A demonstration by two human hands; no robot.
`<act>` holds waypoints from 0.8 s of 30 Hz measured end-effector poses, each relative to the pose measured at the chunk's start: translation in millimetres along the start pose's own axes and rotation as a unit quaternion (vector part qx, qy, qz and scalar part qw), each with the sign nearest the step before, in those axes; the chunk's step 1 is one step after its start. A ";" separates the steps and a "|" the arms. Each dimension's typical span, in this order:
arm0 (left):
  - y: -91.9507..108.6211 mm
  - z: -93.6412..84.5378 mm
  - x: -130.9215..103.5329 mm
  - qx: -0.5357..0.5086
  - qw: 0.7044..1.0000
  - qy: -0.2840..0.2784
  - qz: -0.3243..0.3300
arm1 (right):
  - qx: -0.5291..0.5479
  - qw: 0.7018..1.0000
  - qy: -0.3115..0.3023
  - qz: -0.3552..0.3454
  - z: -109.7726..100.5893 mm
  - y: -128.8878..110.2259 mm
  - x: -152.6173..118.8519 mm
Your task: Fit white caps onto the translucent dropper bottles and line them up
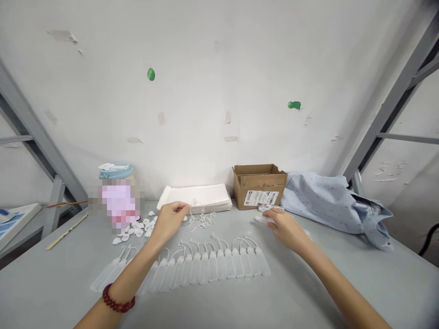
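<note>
The left hand's [170, 220] fingertips are together; I cannot tell what they pinch. The right hand's [281, 227] thumb stands apart from its fingers, which touch clear, glossy plastic pieces [262, 219], partly hidden, their long axis unclear. Nearer lie slim, frosted pouches [222, 265], cord ends toward the wall, some behind the left forearm. Beyond are tangled white cords [203, 221], stacked paper [209, 195] and a cardboard box [259, 186].

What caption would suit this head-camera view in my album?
Two bare hands at a grey table, behind a row of translucent tubes with thin white tails.
</note>
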State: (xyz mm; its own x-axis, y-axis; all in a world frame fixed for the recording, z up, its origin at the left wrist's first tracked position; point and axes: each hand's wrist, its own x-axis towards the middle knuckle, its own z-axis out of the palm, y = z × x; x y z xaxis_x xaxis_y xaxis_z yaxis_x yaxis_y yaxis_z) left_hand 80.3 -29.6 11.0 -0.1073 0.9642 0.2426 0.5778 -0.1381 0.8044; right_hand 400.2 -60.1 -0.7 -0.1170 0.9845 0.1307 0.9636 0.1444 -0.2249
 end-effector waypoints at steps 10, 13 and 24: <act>9.7 5.7 -3.0 -0.008 1.000 -0.012 -0.021 | 0.007 1.000 0.010 -0.003 0.7 1.5 0.0; 16.7 2.0 -6.4 -0.015 0.999 0.000 -0.031 | 0.009 1.000 0.016 -0.001 -0.2 2.1 -0.4; 7.8 6.9 -9.5 -0.037 0.997 -0.012 -0.071 | 0.010 1.000 0.016 0.000 3.4 2.3 0.0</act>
State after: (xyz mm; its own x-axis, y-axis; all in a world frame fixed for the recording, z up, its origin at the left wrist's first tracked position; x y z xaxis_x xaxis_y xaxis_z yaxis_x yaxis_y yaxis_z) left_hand 91.4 -38.3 11.3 -0.1642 0.9800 0.1120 0.4972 -0.0158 0.8675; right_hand 401.6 -59.5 -4.5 -0.1098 0.9809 0.1609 0.9585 0.1473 -0.2439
